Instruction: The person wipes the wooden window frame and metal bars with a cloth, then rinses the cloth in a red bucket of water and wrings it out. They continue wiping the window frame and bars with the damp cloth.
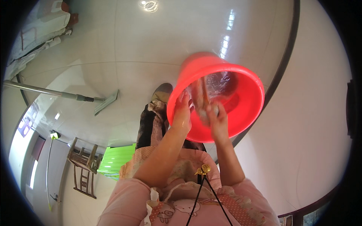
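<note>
A red plastic bucket (243, 113) stands on the tiled floor right before me, with water (222, 82) low inside it. Within its mouth, my right hand (219, 121) grips a wet, brownish-grey cloth (202, 99) that is blurred and hangs toward the water. At the near left of the bucket's mouth is my left hand (182, 111), its fingers reaching inside beside the cloth. Whether those fingers hold part of the cloth or only touch it, I cannot tell.
A flat mop (106, 102) with a metal pole lies to the left. Beyond my left arm are a light green plastic stool or crate (118, 158) and a wooden chair (83, 159). A dark skirting strip (285, 56) and pale wall curve along the right. Fabric-covered furniture (39, 31) is at upper left.
</note>
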`<control>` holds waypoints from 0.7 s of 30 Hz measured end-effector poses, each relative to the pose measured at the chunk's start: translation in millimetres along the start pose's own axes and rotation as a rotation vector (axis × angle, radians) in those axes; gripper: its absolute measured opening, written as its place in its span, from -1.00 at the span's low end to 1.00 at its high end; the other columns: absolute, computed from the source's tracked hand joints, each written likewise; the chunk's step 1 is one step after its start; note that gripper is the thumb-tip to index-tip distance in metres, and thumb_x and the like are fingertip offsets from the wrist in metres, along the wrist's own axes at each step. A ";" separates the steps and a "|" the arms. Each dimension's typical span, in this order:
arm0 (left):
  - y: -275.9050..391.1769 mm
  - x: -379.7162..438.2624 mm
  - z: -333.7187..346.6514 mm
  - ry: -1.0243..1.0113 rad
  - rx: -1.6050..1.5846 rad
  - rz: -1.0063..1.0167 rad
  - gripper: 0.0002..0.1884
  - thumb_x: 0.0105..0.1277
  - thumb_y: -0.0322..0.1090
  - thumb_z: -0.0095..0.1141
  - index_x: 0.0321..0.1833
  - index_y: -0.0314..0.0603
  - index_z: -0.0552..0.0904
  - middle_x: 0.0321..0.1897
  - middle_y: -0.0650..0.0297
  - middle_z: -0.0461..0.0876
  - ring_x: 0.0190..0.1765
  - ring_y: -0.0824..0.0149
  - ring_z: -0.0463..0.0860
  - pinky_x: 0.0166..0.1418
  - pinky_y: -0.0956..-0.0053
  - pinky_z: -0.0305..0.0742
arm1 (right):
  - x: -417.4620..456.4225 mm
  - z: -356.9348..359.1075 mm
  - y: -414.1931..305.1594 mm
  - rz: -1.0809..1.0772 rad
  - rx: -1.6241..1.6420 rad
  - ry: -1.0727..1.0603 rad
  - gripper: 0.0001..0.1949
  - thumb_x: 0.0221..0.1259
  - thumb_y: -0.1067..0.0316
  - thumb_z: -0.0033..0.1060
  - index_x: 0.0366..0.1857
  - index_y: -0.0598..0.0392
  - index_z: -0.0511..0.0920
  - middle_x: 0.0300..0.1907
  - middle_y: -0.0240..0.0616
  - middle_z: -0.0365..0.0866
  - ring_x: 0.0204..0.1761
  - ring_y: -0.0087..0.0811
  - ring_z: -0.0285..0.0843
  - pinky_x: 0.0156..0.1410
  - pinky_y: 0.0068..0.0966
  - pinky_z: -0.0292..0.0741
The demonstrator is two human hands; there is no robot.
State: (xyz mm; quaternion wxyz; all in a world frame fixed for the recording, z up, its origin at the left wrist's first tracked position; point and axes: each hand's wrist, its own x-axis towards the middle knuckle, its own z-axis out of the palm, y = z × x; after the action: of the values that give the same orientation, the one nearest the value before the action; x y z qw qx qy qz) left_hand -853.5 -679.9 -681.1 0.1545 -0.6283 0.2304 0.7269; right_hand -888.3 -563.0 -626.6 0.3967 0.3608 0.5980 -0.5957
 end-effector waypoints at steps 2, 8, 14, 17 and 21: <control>0.0 13.9 -17.6 -0.819 -0.418 -0.189 -0.37 0.43 -0.01 -0.05 0.48 -0.03 0.14 0.24 0.30 0.37 0.18 0.29 0.45 0.23 0.28 0.38 | -56.0 18.6 -26.1 -0.006 -0.061 -0.030 -0.74 0.26 0.21 0.22 -0.12 0.12 0.49 -0.26 -0.40 0.51 -0.20 -0.58 0.46 -0.15 -0.59 0.46; -2.7 -12.3 -0.5 -0.539 -0.319 -0.147 -0.75 0.47 -0.06 -0.10 0.04 0.01 0.41 -0.36 0.36 0.50 -0.47 0.45 0.49 -0.49 0.51 0.44 | -66.6 42.0 -1.0 -0.511 -0.692 0.136 -0.79 0.14 0.39 0.23 -0.17 0.19 0.52 -0.28 0.01 0.58 -0.26 -0.04 0.59 -0.18 -0.36 0.53; -28.7 2.9 -18.4 -0.438 -0.390 -0.192 -0.80 0.51 -0.11 -0.20 -0.09 0.05 0.48 -0.25 0.37 0.56 -0.25 0.47 0.56 -0.26 0.56 0.51 | 48.7 29.8 16.2 -0.578 -0.697 0.437 -0.73 0.22 0.15 0.16 -0.26 0.17 0.55 -0.41 0.08 0.61 -0.36 0.07 0.61 -0.29 -0.16 0.51; -10.8 -17.8 24.1 -0.068 -0.228 -0.128 -0.70 0.50 -0.08 -0.19 0.12 -0.01 0.48 -0.08 0.38 0.57 -0.05 0.45 0.57 -0.06 0.54 0.50 | 93.1 12.9 20.3 -0.458 -0.840 0.462 -0.63 0.27 -0.03 0.06 -0.27 0.13 0.56 -0.43 0.09 0.62 -0.35 0.15 0.60 -0.27 -0.09 0.50; 5.1 -19.3 22.3 -0.215 -0.349 -0.104 -0.58 0.47 -0.10 -0.10 0.30 -0.07 0.37 0.07 0.32 0.52 0.12 0.36 0.52 0.23 0.42 0.39 | 123.5 -31.6 30.2 -0.369 -0.837 0.498 -0.57 0.25 -0.10 0.06 -0.20 0.12 0.60 -0.33 0.08 0.66 -0.21 0.12 0.62 -0.10 -0.09 0.51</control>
State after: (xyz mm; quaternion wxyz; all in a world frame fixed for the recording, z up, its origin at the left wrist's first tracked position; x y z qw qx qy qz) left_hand -871.7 -671.2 -659.0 0.1045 -0.5753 0.0506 0.8096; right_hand -914.9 -535.6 -751.9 0.2411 0.1909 0.9149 -0.2616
